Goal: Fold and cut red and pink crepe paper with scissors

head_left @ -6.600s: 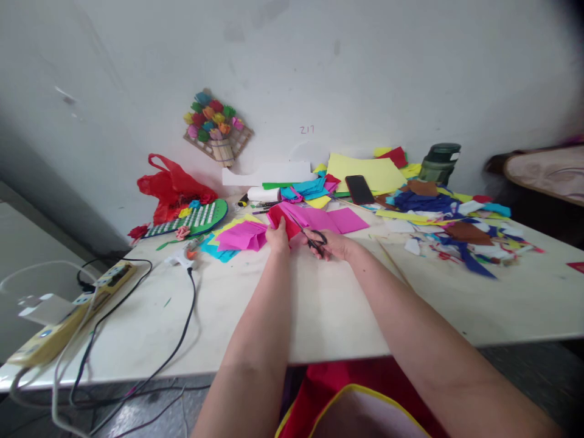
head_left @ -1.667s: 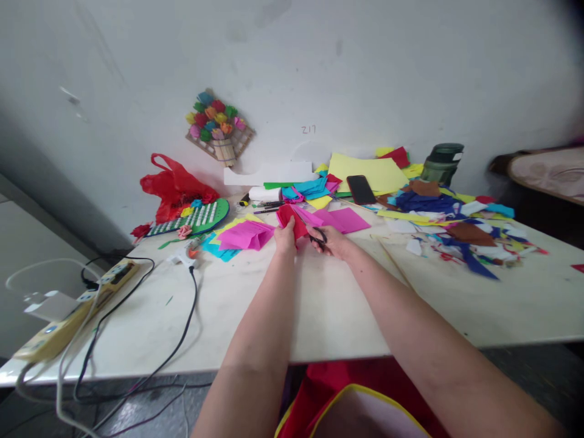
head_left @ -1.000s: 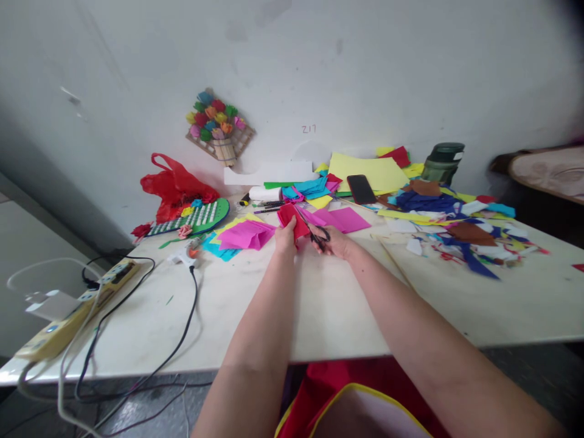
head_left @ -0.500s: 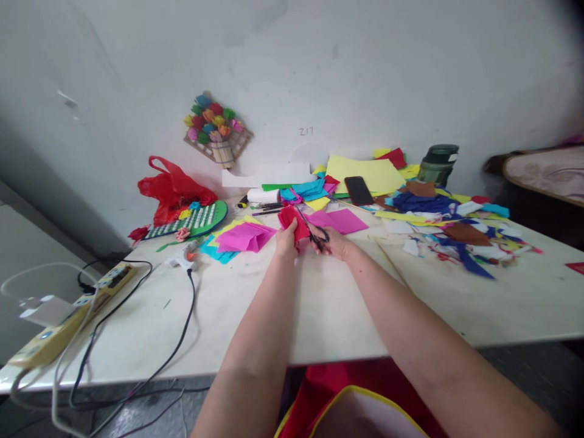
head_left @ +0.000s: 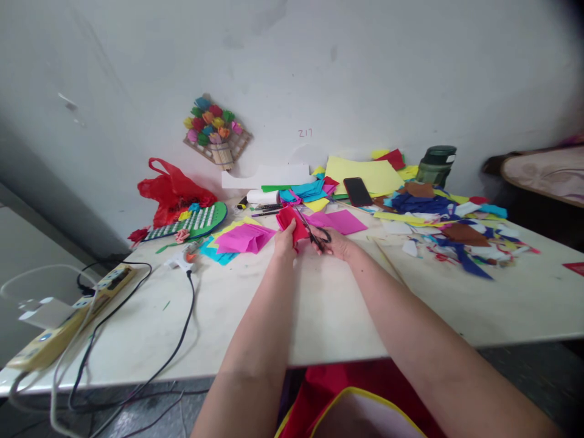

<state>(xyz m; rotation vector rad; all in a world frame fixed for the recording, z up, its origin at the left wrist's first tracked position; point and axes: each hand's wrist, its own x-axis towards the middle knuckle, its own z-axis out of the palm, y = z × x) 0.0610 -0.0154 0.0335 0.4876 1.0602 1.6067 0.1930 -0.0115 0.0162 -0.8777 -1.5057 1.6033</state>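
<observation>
Over the middle of the white table, my left hand (head_left: pixel 285 239) is closed on red paper (head_left: pixel 298 229) that looks folded or layered. My right hand (head_left: pixel 335 244) grips the dark handles of a pair of scissors (head_left: pixel 320 236). Their blades point away and to the left, lying across the right side of the red paper; whether they are cutting into it I cannot tell. Just behind the hands lies magenta paper (head_left: pixel 344 221). Left of my left hand are more magenta sheets (head_left: pixel 246 237), with yellow and blue paper under them.
A glue gun (head_left: pixel 186 260) with a black cord lies left, near a power strip (head_left: pixel 68 316). Paper scraps (head_left: pixel 465 234) heap up on the right, before a green bottle (head_left: pixel 437 165). A phone (head_left: pixel 358 191) rests behind. A thin stick (head_left: pixel 390 261) lies right of my hand.
Almost nothing differs. The view has shifted very slightly, and both hands keep their hold on the red paper and the scissors.
</observation>
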